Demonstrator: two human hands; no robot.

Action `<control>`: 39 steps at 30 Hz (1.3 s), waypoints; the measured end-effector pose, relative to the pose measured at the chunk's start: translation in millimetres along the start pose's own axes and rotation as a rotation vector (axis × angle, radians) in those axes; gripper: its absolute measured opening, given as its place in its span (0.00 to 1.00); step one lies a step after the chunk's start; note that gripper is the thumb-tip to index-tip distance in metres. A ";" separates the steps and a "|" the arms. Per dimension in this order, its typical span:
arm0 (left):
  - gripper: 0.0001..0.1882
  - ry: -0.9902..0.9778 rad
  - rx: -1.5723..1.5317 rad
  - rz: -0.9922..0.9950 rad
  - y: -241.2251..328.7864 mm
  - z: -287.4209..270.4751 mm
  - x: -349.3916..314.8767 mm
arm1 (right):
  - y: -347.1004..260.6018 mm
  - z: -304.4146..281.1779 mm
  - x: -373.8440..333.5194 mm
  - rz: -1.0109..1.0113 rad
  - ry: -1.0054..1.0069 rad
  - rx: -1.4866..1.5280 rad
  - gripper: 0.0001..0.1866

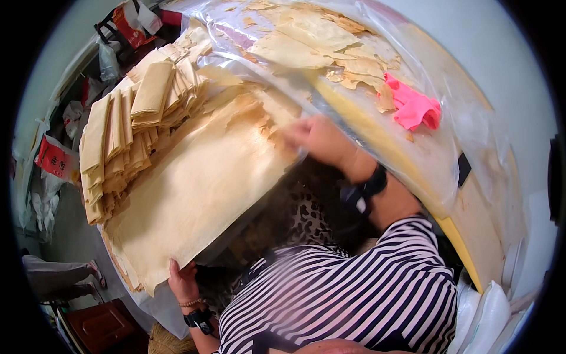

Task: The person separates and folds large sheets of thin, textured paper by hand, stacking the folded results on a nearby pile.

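Crinkled clear plastic (469, 127) at right; thin tan sheet (200, 183), ragged-edged — left hand (184, 282) grips its near edge; right hand (315, 137) blurred, grip unclear — folded stacks (152, 94) alongside.

Looks like a small food workshop: tan flatbread-like sheets in bulk, folded stacks (152, 88) along the far left edge of a wide flat sheet (188, 186), torn pieces (315, 32) toward the far end of a yellow-edged table (480, 227), clear plastic film (474, 127) over it; white sacks (492, 312) by its near corner; homely bits too, straw broom (168, 340), brown panelled cabinet door (103, 324)
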State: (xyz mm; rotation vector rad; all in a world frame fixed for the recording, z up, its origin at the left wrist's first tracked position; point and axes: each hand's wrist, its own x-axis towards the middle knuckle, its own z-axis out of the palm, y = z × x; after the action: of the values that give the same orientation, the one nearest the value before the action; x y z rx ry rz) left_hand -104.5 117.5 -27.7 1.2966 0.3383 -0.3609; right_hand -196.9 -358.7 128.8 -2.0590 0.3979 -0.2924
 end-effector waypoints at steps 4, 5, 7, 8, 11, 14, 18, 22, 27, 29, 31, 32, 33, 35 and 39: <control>0.19 -0.017 0.053 0.001 -2.7 1.3 7.9 | 39.6 -93.3 106.0 -0.136 0.392 -0.394 0.17; 0.19 0.004 0.070 0.001 -2.3 3.8 8.4 | 53.1 -111.7 132.5 -0.132 0.469 -0.480 0.18; 0.19 0.038 0.080 0.008 -1.8 7.3 9.7 | 89.1 -147.8 176.3 -0.140 0.556 -0.921 0.22; 0.20 0.044 0.099 0.014 -2.4 5.5 7.8 | 97.3 -151.7 187.6 -0.060 0.542 -0.988 0.25; 0.22 0.081 0.136 0.041 1.6 15.7 3.7 | 134.6 -175.5 214.5 0.064 0.529 -1.090 0.40; 0.24 0.122 0.181 0.041 3.5 18.6 -2.2 | 129.7 -175.5 220.7 0.236 0.495 -0.972 0.40; 0.25 0.163 0.193 0.057 0.7 20.3 -4.7 | 101.3 -174.7 221.4 0.289 0.350 -1.089 0.29; 0.26 0.161 0.236 0.041 4.4 24.5 -1.0 | 119.1 -182.6 230.1 0.076 0.415 -1.307 0.17; 0.24 0.181 0.255 0.041 8.0 26.7 -5.1 | 81.5 -192.7 217.2 0.095 0.785 -1.212 0.14; 0.24 0.182 0.258 0.030 6.4 27.6 -1.3 | 68.4 -198.2 206.4 -0.076 0.856 -1.217 0.13; 0.27 0.204 0.251 0.082 4.2 29.9 -1.1 | 48.0 -191.4 198.9 -0.271 0.924 -1.206 0.11; 0.26 0.182 0.266 0.060 2.2 24.5 1.5 | 35.3 -179.4 192.5 -0.545 0.885 -1.163 0.10; 0.26 0.214 0.251 0.057 -0.2 21.6 -0.3 | 21.8 -161.4 186.6 -0.822 0.831 -1.087 0.09; 0.25 0.147 0.254 0.094 -3.4 16.7 4.1 | -10.0 -121.3 160.6 -0.946 0.702 -1.042 0.09; 0.22 0.104 0.280 0.088 -7.7 8.6 6.0 | -33.1 -11.3 101.7 -1.064 0.325 -0.849 0.13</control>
State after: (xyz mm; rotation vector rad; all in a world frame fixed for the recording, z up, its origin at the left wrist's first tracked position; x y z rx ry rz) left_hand -102.1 107.0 -35.0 1.6036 0.3252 -0.2732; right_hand -102.4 -392.5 167.6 -2.9083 -0.5461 -1.2733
